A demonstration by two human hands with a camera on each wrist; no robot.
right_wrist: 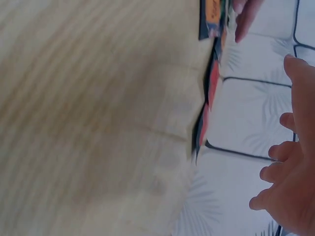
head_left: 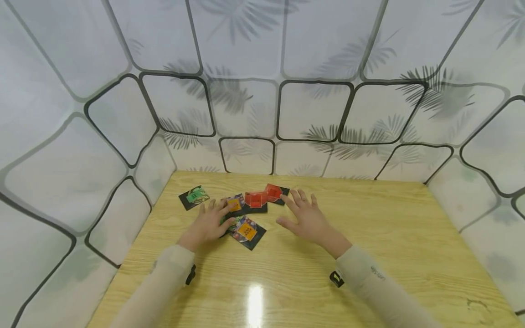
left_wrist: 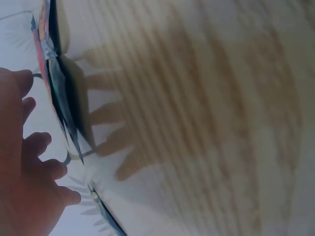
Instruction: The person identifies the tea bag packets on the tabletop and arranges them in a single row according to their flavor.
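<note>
My left hand (head_left: pixel 206 222) hovers over the left side of a loose group of flat, dark, card-like pieces, fingers spread. Its fingertips and thumb overlap an orange-marked card (head_left: pixel 235 204) and a lower orange-marked card (head_left: pixel 248 231); whether they touch I cannot tell. Another piece with green on it is mostly hidden by that thumb. Beyond the fingers lies a green-marked card (head_left: pixel 197 196). Two red-marked pieces, the left red card (head_left: pixel 256 200) and the right red card (head_left: pixel 273 192), overlap. My right hand (head_left: pixel 307 218) is spread beside the right one, index fingertip near its edge, holding nothing.
A light wood-grain table (head_left: pixel 389 237) carries the cards. White patterned fabric walls (head_left: pixel 246 109) with dark outlines and leaf prints rise at its back and both sides. Dark straps show at both sleeves. A bright reflection lies near the table's front.
</note>
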